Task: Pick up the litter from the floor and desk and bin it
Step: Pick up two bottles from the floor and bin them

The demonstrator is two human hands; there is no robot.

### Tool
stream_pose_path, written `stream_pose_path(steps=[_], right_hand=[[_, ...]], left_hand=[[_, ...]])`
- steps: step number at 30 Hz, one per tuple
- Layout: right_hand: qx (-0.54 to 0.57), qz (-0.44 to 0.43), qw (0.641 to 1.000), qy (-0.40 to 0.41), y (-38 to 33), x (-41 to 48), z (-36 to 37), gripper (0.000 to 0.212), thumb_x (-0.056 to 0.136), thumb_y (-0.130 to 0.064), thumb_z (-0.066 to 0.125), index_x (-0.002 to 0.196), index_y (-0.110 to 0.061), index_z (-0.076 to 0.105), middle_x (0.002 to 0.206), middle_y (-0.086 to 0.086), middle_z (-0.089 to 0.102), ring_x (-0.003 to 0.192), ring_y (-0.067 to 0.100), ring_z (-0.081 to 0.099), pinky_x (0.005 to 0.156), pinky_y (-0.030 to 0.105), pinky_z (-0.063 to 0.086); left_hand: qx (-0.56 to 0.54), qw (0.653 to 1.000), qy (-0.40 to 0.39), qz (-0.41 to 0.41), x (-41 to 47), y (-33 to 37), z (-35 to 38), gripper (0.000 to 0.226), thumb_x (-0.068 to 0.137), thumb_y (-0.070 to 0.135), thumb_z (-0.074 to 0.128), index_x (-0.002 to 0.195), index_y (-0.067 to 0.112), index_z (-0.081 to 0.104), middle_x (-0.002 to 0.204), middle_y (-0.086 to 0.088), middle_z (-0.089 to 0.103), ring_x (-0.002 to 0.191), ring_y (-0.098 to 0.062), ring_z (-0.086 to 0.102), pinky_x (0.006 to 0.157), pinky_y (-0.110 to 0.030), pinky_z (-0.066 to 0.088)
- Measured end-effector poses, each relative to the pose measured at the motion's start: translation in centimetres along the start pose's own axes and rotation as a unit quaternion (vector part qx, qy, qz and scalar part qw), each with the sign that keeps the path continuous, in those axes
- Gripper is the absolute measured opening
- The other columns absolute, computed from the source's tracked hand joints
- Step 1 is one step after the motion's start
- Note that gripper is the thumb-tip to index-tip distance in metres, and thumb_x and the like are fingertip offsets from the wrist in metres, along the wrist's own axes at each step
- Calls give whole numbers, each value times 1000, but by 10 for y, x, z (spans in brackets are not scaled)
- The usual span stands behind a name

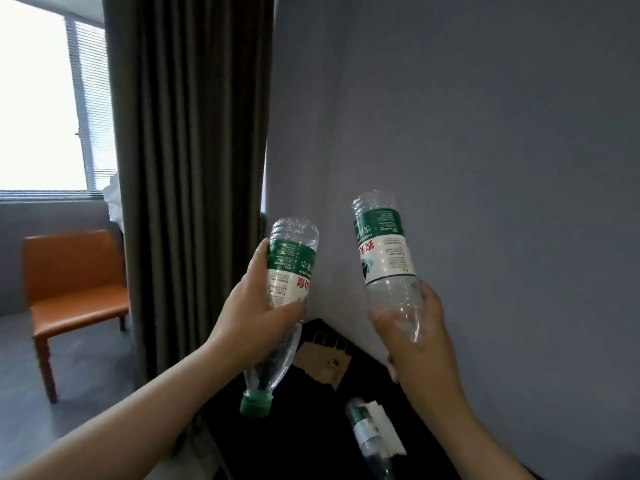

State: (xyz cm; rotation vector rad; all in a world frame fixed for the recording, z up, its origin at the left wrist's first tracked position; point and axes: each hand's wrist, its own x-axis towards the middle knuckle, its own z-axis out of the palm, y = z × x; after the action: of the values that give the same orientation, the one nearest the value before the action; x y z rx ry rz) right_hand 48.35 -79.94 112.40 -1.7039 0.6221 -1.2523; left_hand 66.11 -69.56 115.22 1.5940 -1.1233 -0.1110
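Two empty plastic water bottles are held above a black bin (277,431) that already holds litter. The left hand (256,306) grips the left bottle (294,268) round its label, cap down. The right hand (419,341) grips the right bottle (384,251) near its lower end. The likely best move is to lower both over the opening, then release. A wall (485,133) stands close behind and a curtain (187,168) at the left, so the open room is downward.

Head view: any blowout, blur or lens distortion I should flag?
Head view: window blown out, no detail; black surface underexposed, nearly featureless; lying bottle on it soft; labels on the capped bottle and the other held bottle readable; wide-angle stretch at lower corners.
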Motion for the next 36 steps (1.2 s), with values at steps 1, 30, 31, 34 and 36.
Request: stream_pose_path(steps=[1, 30, 31, 34, 36], right_hand=[[-5, -9, 1000, 13, -9, 3, -17, 58, 82, -35, 70, 126, -50, 35, 96, -15, 64, 64, 1, 60, 52, 14, 45], [-422, -43, 661, 619, -311, -429, -203, 74, 74, -47, 66, 139, -40, 32, 111, -7, 62, 69, 4, 67, 52, 16, 49], [-433, -45, 643, 631, -323, -446, -205, 72, 74, -47, 66, 138, -42, 32, 112, -7, 62, 72, 6, 67, 53, 17, 50], [-463, -47, 595, 655, -353, -498, -214, 69, 76, -51, 67, 136, -47, 33, 109, 0, 63, 71, 14, 63, 52, 23, 48], [-470, -54, 578, 665, -370, -532, -222, 71, 77, -54, 70, 136, -48, 32, 107, 2, 63, 70, 15, 62, 51, 25, 48]], left_hand=[[-5, 1000, -9, 16, 3, 14, 12, 98, 62, 29, 69, 143, 47, 18, 96, 10, 64, 79, -2, 62, 65, -20, 45], [-441, 682, -517, 270, -286, 346, 158, 89, 69, 25, 76, 139, 49, 27, 90, 16, 67, 75, 4, 64, 59, -14, 49], [-450, 669, -523, 276, -303, 357, 157, 89, 69, 24, 77, 140, 47, 28, 90, 15, 66, 75, 3, 64, 60, -15, 49], [-471, 633, -538, 297, -358, 392, 149, 85, 73, 15, 75, 141, 40, 31, 89, 15, 65, 72, 7, 62, 55, -8, 46], [-484, 614, -546, 302, -397, 415, 144, 84, 74, 11, 74, 142, 36, 31, 88, 15, 63, 68, 11, 60, 53, -4, 43]])
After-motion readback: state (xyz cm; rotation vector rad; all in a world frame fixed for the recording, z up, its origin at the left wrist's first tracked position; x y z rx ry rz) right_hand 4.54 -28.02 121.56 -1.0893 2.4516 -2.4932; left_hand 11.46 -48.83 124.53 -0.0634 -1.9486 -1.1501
